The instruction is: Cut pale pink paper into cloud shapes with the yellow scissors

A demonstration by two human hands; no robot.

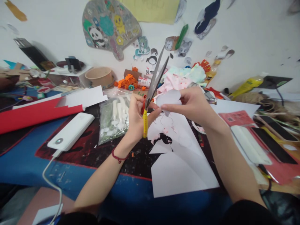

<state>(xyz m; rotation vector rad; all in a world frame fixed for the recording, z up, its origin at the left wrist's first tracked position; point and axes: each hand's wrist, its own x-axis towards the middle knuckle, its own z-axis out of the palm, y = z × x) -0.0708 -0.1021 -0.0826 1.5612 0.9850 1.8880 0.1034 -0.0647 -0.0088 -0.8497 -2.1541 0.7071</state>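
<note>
A pair of scissors (152,86) with yellow and red handles is in my left hand (137,117), its parted blades pointing up and away from any paper. My right hand (193,104) pinches a small white paper cutout (169,98) with a rounded edge. The fingertips of both hands meet at the cutout's lower left edge. Below them lie white paper sheets (182,172), one with a torn hole through which the dark mat shows. The left palm is partly hidden behind the handles.
On the left lie a white power bank (71,131) with a cable, a clear bag (113,118) and a red sheet (39,112). A tape roll (99,76) and orange flowers (127,82) stand behind. Phones (274,143) lie at right. Stickers cover the wall.
</note>
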